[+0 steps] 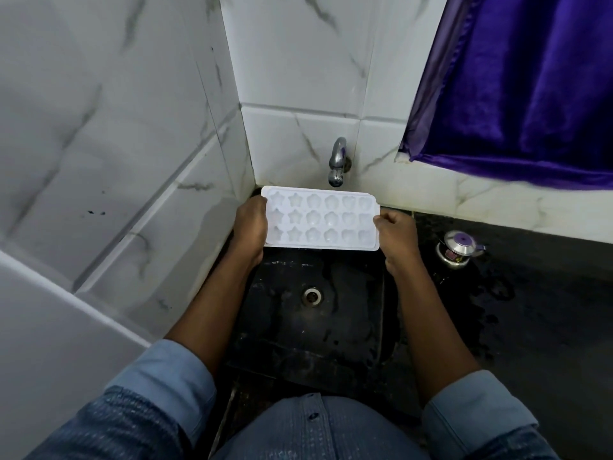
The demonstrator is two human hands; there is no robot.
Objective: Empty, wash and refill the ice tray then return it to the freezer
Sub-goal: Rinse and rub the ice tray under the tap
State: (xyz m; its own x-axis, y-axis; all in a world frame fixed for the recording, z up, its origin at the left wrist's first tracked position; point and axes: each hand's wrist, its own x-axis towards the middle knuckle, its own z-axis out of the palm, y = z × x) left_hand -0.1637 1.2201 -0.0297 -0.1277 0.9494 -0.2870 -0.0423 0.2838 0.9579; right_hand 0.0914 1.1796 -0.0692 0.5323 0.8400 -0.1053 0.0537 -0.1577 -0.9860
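Gripping ice tray (320, 222) ends, left hand (250, 224), right hand (396, 235), under tap (337, 162).

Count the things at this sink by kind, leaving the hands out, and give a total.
ice tray: 1
tap: 1
drain: 1
lidded steel pot: 1
purple curtain: 1
Total: 5

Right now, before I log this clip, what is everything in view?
ice tray: one, white, held below the tap
tap: one, silver, back wall
sink: one, black, under the tray
drain: one, metal, sink floor
curtain: one, purple, upper right
pot: one, steel, purple lid, counter right of sink
wall tiles: many, white marbled, left and back
sleeves: two, blue, bottom
left hand: one, grips tray's left end
right hand: one, grips tray's right end
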